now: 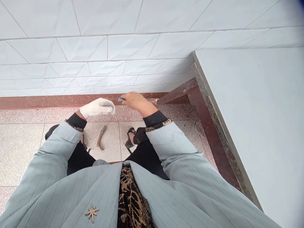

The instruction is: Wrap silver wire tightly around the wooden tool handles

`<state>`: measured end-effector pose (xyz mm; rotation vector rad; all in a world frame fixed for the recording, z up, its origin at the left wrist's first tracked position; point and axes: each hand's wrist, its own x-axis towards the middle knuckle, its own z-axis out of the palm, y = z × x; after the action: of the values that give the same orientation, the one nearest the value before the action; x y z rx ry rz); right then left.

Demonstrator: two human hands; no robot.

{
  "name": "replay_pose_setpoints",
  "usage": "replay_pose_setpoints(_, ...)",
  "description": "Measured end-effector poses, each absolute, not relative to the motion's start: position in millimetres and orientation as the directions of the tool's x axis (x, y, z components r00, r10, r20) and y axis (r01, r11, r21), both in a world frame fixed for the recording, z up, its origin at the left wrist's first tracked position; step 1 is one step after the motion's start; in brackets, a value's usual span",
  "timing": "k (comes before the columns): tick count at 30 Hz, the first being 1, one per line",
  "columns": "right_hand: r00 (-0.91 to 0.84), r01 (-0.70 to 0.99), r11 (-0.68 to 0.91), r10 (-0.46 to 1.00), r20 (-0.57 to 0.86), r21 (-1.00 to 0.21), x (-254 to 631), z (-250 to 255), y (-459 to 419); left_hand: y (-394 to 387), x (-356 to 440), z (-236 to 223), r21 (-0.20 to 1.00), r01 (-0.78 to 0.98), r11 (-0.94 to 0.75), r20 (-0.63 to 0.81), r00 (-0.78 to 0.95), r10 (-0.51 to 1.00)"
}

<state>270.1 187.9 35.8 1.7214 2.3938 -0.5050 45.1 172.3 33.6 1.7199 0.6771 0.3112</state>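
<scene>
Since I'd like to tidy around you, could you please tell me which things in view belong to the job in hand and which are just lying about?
In use, it seems:
Grey-ended item in the right hand
Glove on the left hand

Apparently lying about:
Stick on the floor
Cable near the table

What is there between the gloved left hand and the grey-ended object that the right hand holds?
The head view shows a small bare gap between the left hand and the grey-ended object in the right hand, with reddish skirting behind.
</scene>
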Motion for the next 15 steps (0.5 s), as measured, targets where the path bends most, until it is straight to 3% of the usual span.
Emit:
replay_pose_setpoints(3,-0.478,0.863,0.476,0.656,-0.584,-0.171,258.4,36.1,178.2,178.0,41.0,34.4,0.922,0.349,-0.169,-0.153,0.728,0.668)
replay_pose_setpoints(6,-0.619,0.763,0.458,0.315,-0.719,-0.456,260.9,39.4,174.6,188.1,37.8,27.5,0.874,0.447,-0.188,-0.164,0.637,0.753)
replay_pose_setpoints(8,-0.771,0.636,0.323,0.23,-0.594,-0.701,272.4,43.4,175.6,195.5,35.6,21.4,0.839,0.517,-0.168,-0.18,0.556,0.811)
replay_pose_setpoints(10,-0.844,0.426,0.185,0.434,-0.316,-0.886,287.3,47.0,178.9,200.7,34.0,15.3,0.824,0.554,-0.119,-0.214,0.499,0.84)
replay_pose_setpoints(12,-0.654,0.23,0.091,0.752,-0.084,-0.969,299.6,48.1,184.2,201.5,33.9,10.3,0.842,0.535,-0.072,-0.255,0.51,0.821)
replay_pose_setpoints(14,-0.353,0.237,0.088,0.935,-0.002,-0.968,304.7,45.7,190.4,197.6,35.7,7.3,0.874,0.484,-0.054,-0.284,0.596,0.751)
replay_pose_setpoints(15,-0.229,0.328,0.085,0.973,0.008,-0.941,304.0,43.4,193.2,194.6,37.0,6.9,0.893,0.448,-0.051,-0.287,0.652,0.701)
